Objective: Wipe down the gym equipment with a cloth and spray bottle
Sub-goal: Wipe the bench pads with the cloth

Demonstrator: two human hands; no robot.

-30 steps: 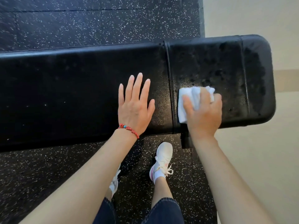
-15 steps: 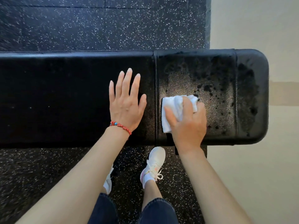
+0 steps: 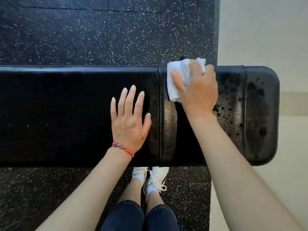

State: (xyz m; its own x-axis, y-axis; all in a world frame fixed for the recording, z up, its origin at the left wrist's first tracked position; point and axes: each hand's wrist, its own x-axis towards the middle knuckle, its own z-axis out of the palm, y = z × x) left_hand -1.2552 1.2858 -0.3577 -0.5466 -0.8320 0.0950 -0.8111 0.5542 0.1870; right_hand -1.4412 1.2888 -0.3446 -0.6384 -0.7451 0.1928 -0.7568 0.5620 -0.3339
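A long black padded gym bench (image 3: pixel 66 114) runs across the view. My right hand (image 3: pixel 196 90) presses a folded white cloth (image 3: pixel 173 80) on the bench's shorter right pad, at its far edge beside the seam. Dark wet blotches speckle that pad to the right of the hand. My left hand (image 3: pixel 130 120) lies flat with fingers spread on the long left pad, just left of the seam, holding nothing. A red bead bracelet circles the left wrist. No spray bottle is in view.
Black speckled rubber flooring (image 3: pixel 100 34) lies beyond and under the bench. Pale beige floor (image 3: pixel 266 30) begins at the right, past the bench's rounded end. My legs in dark trousers and white sneakers (image 3: pixel 155 177) stand close to the bench's near side.
My right hand has slid the cloth from the near side of the right pad to its far edge. The left hand has stayed flat on the bench. The view has shifted closer.
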